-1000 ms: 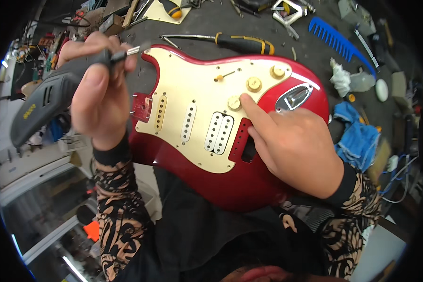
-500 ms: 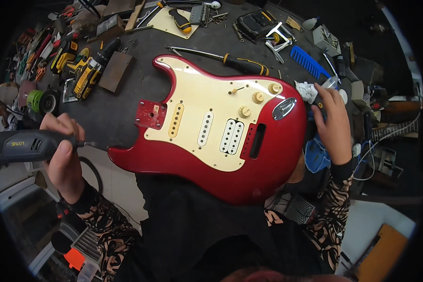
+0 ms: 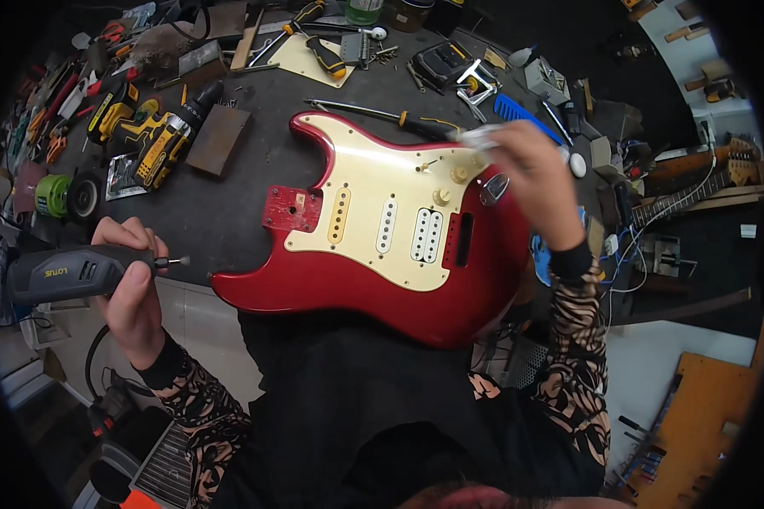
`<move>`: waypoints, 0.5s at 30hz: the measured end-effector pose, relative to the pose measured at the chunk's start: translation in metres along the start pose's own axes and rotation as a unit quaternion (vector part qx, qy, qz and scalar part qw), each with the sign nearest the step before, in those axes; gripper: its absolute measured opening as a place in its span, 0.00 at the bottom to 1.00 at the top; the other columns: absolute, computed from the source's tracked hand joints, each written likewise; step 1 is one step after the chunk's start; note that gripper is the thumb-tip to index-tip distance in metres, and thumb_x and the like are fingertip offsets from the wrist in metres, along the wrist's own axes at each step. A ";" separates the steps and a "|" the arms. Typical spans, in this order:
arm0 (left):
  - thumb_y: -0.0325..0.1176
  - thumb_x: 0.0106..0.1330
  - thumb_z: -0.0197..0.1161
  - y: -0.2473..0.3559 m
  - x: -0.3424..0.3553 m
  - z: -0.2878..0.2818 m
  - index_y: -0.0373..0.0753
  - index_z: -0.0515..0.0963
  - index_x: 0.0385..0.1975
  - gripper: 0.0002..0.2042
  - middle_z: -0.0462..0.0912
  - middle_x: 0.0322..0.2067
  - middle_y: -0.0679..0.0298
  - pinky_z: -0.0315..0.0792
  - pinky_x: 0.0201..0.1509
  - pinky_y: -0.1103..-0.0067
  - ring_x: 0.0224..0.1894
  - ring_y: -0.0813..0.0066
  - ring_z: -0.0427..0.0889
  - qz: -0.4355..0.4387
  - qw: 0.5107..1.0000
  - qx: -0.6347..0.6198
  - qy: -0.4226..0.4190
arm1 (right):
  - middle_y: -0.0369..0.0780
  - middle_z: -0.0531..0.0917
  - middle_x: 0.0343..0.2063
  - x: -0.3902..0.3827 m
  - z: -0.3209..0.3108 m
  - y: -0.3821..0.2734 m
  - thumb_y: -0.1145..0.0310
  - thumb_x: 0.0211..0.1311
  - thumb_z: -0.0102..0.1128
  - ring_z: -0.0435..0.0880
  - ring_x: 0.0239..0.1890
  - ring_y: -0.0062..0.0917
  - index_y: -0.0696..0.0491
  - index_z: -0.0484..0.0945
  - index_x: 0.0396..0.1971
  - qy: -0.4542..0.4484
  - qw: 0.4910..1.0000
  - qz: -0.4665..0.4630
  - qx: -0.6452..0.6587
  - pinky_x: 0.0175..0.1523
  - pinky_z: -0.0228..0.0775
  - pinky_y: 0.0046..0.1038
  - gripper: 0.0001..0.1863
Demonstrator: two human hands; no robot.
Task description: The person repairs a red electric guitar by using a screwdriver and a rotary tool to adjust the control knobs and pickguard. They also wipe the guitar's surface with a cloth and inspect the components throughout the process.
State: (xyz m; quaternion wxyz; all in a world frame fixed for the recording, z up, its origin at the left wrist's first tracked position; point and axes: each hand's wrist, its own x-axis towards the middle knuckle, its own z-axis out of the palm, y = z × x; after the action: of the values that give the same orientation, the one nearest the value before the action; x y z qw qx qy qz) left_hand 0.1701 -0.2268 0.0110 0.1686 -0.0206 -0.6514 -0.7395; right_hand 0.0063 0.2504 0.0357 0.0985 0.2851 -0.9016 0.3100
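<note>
My left hand [image 3: 130, 301] is wrapped round a dark grey rotary tool [image 3: 68, 273] with a small bit pointing right, left of the guitar body. My right hand [image 3: 530, 182] pinches a crumpled white tissue or cloth [image 3: 481, 136] over the upper right of the cream pickguard [image 3: 356, 254], partly hiding it and the control knobs. The red electric guitar body [image 3: 382, 314] lies flat on the dark bench [image 3: 259, 187], with three pickups, an exposed neck pocket [image 3: 289, 216] and a metal jack plate [image 3: 494, 191].
A yellow-black drill [image 3: 153, 153], metal block [image 3: 216, 140] and green spool [image 3: 53, 193] stand at left. A long screwdriver [image 3: 424, 125], spare cream plate [image 3: 301, 64] and blue comb [image 3: 514, 110] lie behind the body. A guitar neck [image 3: 679, 199], cables and tools fill the right.
My right hand has moved from beside the guitar's right edge up and leftward over the knobs, with the white tissue now in it. My left hand still holds the tool at left.
</note>
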 end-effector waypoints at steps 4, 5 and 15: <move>0.40 0.60 0.72 -0.008 -0.001 -0.010 0.36 0.71 0.43 0.20 0.68 0.34 0.63 0.65 0.43 0.76 0.35 0.73 0.66 -0.006 1.000 -0.026 0.004 | 0.41 0.88 0.47 0.018 0.016 -0.009 0.82 0.59 0.68 0.84 0.52 0.39 0.56 0.89 0.45 -0.134 0.970 -0.147 -0.137 0.58 0.80 0.37 0.14; 0.40 0.61 0.72 -0.008 -0.005 -0.014 0.36 0.71 0.44 0.20 0.68 0.34 0.62 0.65 0.43 0.75 0.35 0.73 0.66 -0.005 1.000 -0.022 0.005 | 0.40 0.88 0.46 0.020 0.013 -0.005 0.82 0.57 0.68 0.84 0.52 0.38 0.55 0.89 0.44 -0.144 0.963 -0.157 -0.166 0.58 0.80 0.38 0.14; 0.40 0.59 0.73 -0.022 0.007 -0.010 0.36 0.70 0.42 0.20 0.67 0.32 0.63 0.62 0.42 0.75 0.34 0.75 0.63 -0.008 0.999 -0.033 0.004 | 0.37 0.87 0.50 0.026 0.001 0.007 0.79 0.59 0.66 0.83 0.49 0.35 0.51 0.91 0.51 -0.181 0.938 -0.181 -0.232 0.56 0.78 0.37 0.20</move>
State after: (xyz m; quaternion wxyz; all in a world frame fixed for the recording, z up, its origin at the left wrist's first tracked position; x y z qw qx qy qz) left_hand 0.1593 -0.2361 -0.0095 0.1650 -0.0180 -0.6263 -0.7617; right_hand -0.0191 0.2421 0.0410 0.0514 0.4644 -0.8840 0.0121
